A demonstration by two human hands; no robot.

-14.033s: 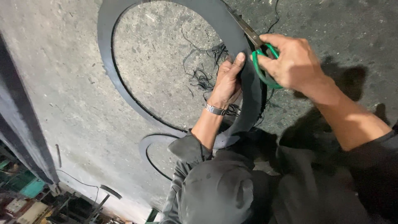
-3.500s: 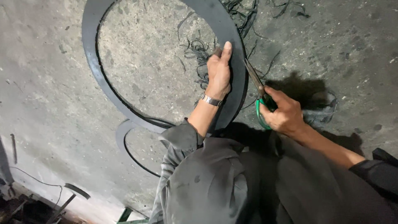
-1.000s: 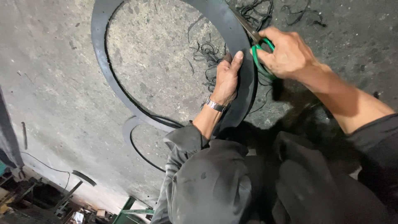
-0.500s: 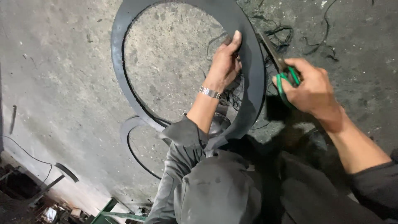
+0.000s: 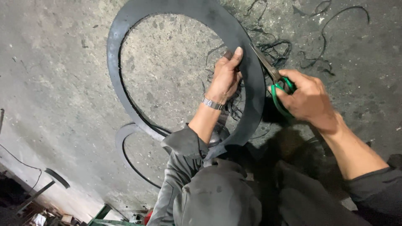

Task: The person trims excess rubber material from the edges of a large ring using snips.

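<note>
Left hand point(image 5: 226, 77) pinches rubber ring point(image 5: 176, 10) inner edge, right hand point(image 5: 307, 98) at 3 o'clock grips green-handled scissors point(image 5: 274, 81); offcut strips point(image 5: 322, 50) on floor point(image 5: 54, 83).

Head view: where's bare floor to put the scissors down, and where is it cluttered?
Free: the concrete floor left of the large black rubber ring, and the patch inside it. Crowded: black rubber trimmings lie beyond the right hand with its green-handled scissors; more strands lie by the left hand, which grips the ring.

No packages, labels, signs or screens.
</note>
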